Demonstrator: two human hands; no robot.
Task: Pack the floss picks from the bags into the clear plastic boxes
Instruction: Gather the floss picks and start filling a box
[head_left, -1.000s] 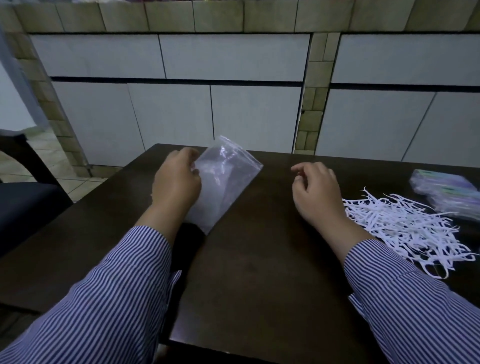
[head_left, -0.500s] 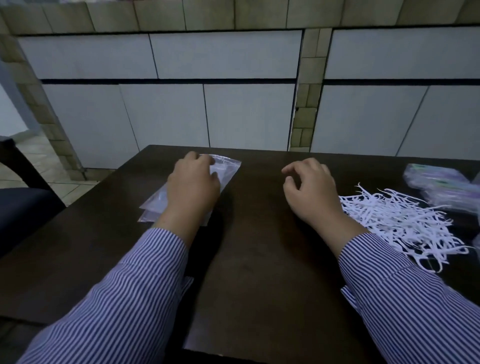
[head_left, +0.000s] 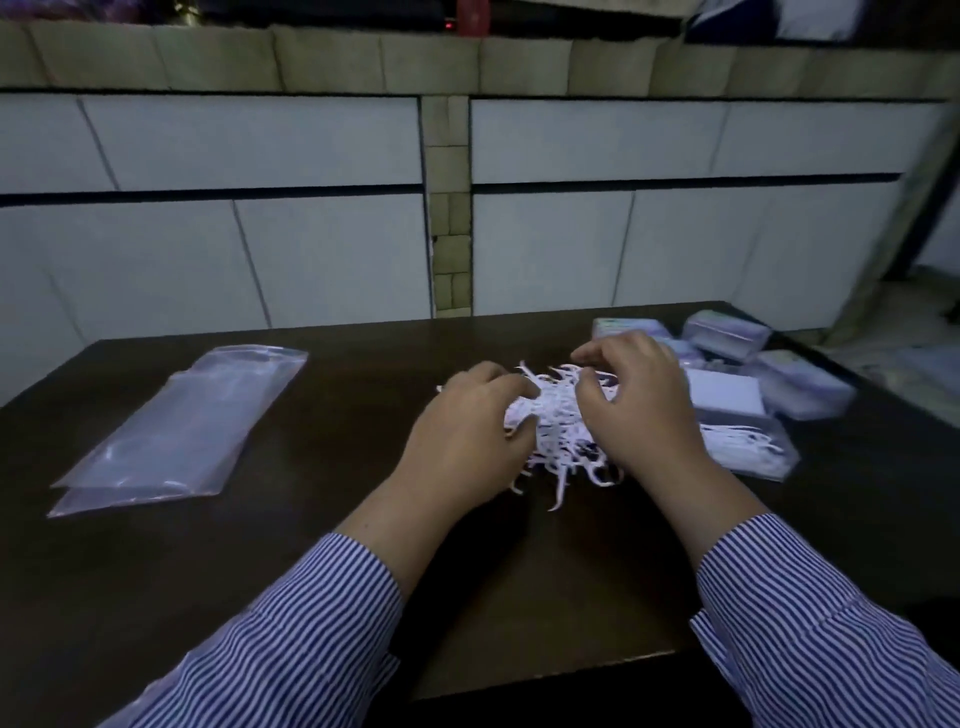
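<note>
flanking the floss picks (head_left: 558, 421), left hand (head_left: 467, 441) and right hand (head_left: 639, 410) curl fingers into them.

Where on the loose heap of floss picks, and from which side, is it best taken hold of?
Judging by its low, tangled spread, gather the heap of floss picks at its two flanks, from above, with fingers curled inward. The left hand and right hand already bracket it there; a single pick would snag its neighbours.

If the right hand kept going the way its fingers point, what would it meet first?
The right hand points away and slightly left over the pile of floss picks, so the picks come first. Beyond them, probably bare table, though depth is unclear.
</note>
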